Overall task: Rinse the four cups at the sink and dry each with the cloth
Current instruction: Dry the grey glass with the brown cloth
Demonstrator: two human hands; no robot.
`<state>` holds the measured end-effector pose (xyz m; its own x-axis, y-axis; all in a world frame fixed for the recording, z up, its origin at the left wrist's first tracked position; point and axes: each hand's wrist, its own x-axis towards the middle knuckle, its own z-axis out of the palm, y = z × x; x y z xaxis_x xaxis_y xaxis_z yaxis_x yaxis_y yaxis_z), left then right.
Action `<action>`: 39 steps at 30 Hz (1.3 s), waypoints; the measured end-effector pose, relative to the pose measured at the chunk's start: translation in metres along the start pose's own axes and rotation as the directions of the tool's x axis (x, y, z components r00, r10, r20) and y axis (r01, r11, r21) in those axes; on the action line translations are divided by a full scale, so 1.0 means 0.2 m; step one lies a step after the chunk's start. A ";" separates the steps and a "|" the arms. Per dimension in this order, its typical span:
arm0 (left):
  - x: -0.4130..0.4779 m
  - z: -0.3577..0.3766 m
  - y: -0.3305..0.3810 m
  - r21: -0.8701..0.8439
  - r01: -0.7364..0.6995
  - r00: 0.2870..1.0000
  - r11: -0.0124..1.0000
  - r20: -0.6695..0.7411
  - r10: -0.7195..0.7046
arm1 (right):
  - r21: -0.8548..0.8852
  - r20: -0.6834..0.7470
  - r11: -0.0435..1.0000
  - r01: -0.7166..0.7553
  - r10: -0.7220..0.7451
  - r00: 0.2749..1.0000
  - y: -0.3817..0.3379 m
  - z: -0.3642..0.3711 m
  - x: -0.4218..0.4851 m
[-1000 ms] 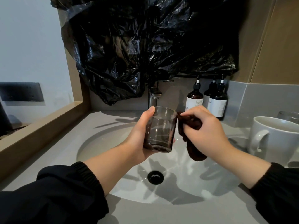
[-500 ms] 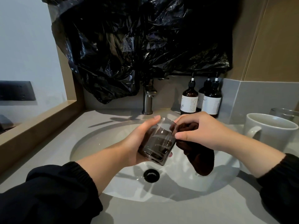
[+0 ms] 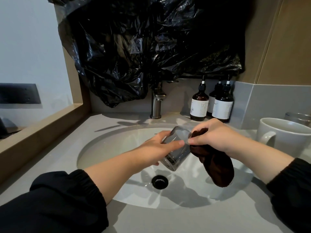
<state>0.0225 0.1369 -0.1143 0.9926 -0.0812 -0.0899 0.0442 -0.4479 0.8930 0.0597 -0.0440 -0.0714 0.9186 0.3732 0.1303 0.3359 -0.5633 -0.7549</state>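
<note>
As the head view shows, the left hand (image 3: pixel 154 148) closes its grip round a clear glass cup (image 3: pixel 176 156), thumb across the near wall and fingers behind it, and holds it in the air over the basin of the sink (image 3: pixel 109 148). The glass cup is tilted, its mouth raised up and to the right and its thick base lowered toward the drain (image 3: pixel 159 181), which lies just below it. The right hand (image 3: pixel 217 137) meets the cup at its rim; its grip is narrow, pinching a dark brown cloth (image 3: pixel 218 167) between thumb and curled fingers, with the thumb tip touching the rim. The cloth is bunched beside the mouth and hangs in a long fold below the hand, over the right side of the basin; whether any of it enters the cup cannot be told. Both forearms come out of black sleeves (image 3: pixel 58 199). Behind the basin stands a metal faucet (image 3: pixel 157 105), its top covered by a crumpled black plastic sheet (image 3: pixel 151 47). Three dark pump bottles (image 3: pixel 199 105) with white labels stand on the grey desk (image 3: pixel 168 221) to the right of the faucet. Farther right on the desk stands a white mug (image 3: pixel 282 138), handle toward the sink, and a second glass (image 3: pixel 298 117) just behind it.
</note>
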 end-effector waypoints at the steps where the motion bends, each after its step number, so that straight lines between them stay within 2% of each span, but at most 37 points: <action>1: 0.00 0.01 0.00 0.023 0.006 1.000 1.000 0.005 -0.006 | 0.000 -0.003 1.000 -0.004 0.004 1.000 0.00 0.00 0.00; 4: 0.00 0.01 -0.01 -0.030 0.015 1.000 0.999 0.002 -0.015 | 0.008 -0.001 1.000 -0.010 0.010 1.000 0.01 0.00 0.00; 7: 0.01 0.01 -0.01 -0.086 0.016 0.998 0.996 -0.059 -0.021 | 0.065 -0.033 0.998 0.012 -0.010 0.999 0.01 0.01 0.00; 11: 0.02 0.00 0.00 -0.291 0.047 0.988 0.956 -0.127 -0.087 | 0.158 -0.261 0.982 0.103 -0.059 0.964 0.03 0.00 0.02; 14: 0.01 -0.01 0.00 -0.453 0.093 0.986 0.886 -0.078 -0.144 | 0.082 -0.405 0.977 0.199 -0.150 0.902 0.01 -0.01 0.00; 16: 0.01 -0.01 0.01 -0.531 0.118 0.988 0.839 -0.020 -0.152 | -0.031 -0.406 0.952 0.304 -0.290 0.867 -0.01 0.03 -0.04; 18: 0.01 0.00 0.01 -0.590 0.144 0.987 0.794 0.024 -0.161 | -0.228 -0.361 0.866 0.444 -0.499 0.788 -0.01 0.08 -0.07; 20: 0.01 0.00 0.00 -0.630 0.149 0.986 0.763 0.040 -0.160 | -0.392 -0.245 0.732 0.558 -0.667 0.703 0.01 0.13 -0.07; 22: 0.01 0.00 -0.02 -0.641 0.138 0.988 0.755 0.040 -0.147 | -0.461 -0.162 0.656 0.597 -0.724 0.670 0.02 0.15 -0.07; 26: 0.02 0.00 -0.02 -0.640 0.132 0.989 0.757 0.031 -0.147 | -0.334 -0.324 0.780 0.529 -0.622 0.713 0.04 0.12 -0.03; 27: 0.01 0.00 -0.01 -0.645 0.133 0.988 0.752 0.028 -0.151 | -0.335 -0.333 0.784 0.522 -0.617 0.713 0.04 0.12 -0.03; 31: 0.02 0.01 -0.02 -0.651 0.097 0.990 0.753 -0.016 -0.142 | -0.410 -0.125 0.629 0.660 -0.756 0.642 0.02 0.18 -0.10; 33: 0.02 0.00 -0.02 -0.647 0.083 0.988 0.758 -0.045 -0.146 | -0.405 -0.066 0.601 0.689 -0.771 0.634 0.00 0.21 -0.11; 35: 0.02 0.00 -0.01 -0.659 0.079 0.989 0.748 -0.044 -0.144 | -0.383 -0.146 0.650 0.657 -0.744 0.651 0.00 0.20 -0.08; 37: 0.02 0.00 -0.01 -0.663 0.075 0.991 0.745 -0.034 -0.131 | -0.314 -0.298 0.771 0.554 -0.634 0.714 -0.01 0.17 -0.05; 39: 0.02 0.01 -0.01 -0.666 0.075 0.991 0.743 -0.031 -0.128 | -0.275 -0.365 0.830 0.485 -0.557 0.746 -0.01 0.16 -0.03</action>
<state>0.0258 0.1356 -0.1170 0.9819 0.0046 -0.1894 0.1820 0.2541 0.9499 0.0471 -0.0221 -0.0913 0.5739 0.3230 0.7526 0.7819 -0.4892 -0.3863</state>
